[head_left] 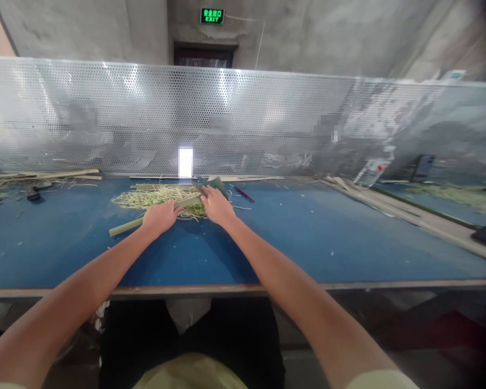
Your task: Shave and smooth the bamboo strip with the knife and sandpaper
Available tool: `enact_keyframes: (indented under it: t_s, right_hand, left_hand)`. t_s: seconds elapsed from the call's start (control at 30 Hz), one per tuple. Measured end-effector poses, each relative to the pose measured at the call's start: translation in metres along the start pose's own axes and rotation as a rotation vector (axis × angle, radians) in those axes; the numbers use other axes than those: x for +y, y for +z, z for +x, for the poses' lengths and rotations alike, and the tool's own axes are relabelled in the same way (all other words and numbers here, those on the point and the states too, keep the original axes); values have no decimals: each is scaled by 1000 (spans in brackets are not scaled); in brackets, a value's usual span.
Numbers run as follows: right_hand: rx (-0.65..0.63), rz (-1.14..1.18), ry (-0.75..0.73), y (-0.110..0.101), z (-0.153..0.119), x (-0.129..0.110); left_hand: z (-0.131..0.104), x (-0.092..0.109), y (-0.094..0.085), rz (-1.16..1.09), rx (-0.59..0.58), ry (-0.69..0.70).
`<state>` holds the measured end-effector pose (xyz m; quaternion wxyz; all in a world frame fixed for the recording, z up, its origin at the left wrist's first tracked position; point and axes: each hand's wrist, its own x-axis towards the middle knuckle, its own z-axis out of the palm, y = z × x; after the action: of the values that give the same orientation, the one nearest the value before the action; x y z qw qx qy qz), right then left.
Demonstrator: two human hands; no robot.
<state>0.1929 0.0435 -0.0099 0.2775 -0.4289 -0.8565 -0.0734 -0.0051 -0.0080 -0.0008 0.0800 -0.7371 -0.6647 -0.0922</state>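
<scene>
A green bamboo strip [125, 227] lies slanted over the blue table [308, 232], its near end toward the left. My left hand [161, 216] is wrapped round the strip near its middle. At the strip's far right part is my right hand [217, 205], its fingers closed on a dark tool whose shape is mostly hidden. Beside the fingers a dark green piece [221, 186] shows. Thin pale shavings [146, 198] are heaped behind and beneath both hands.
A red pen-like stick [244, 194] lies right of the shavings. Long strips [360, 197] and a plastic bottle [375, 168] are at the right. A perforated metal screen [146, 119] stands along the back. Far left lies a black object [33, 193].
</scene>
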Motion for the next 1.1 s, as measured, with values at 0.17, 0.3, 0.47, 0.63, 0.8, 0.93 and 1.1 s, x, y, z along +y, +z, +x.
enact_keyframes:
  t_s: [0.17,0.3,0.47,0.63,0.8,0.93,1.1]
  right_hand:
    - [-68,34,-122,0,-2,-2]
    - [-4,7,14,1,-1,-2]
    - [-76,33,-96,3,1,-4]
    - [9,7,67,2,1,-1]
    - [-84,44,-91,1,-4,2]
    - [-22,8,51,3,-3,2]
    - [-90,42,-62,6,-2,-1]
  left_hand:
    - [0,0,1,16,22,11]
    - [1,-1,1,-1,9,12]
    - [1,-1,1,25,8,11]
    - [2,-1,3,21,4,14]
    - [1,0,2,16,9,15]
    - [2,1,1,11,-5,32]
    - [3,0,3,13,5,48]
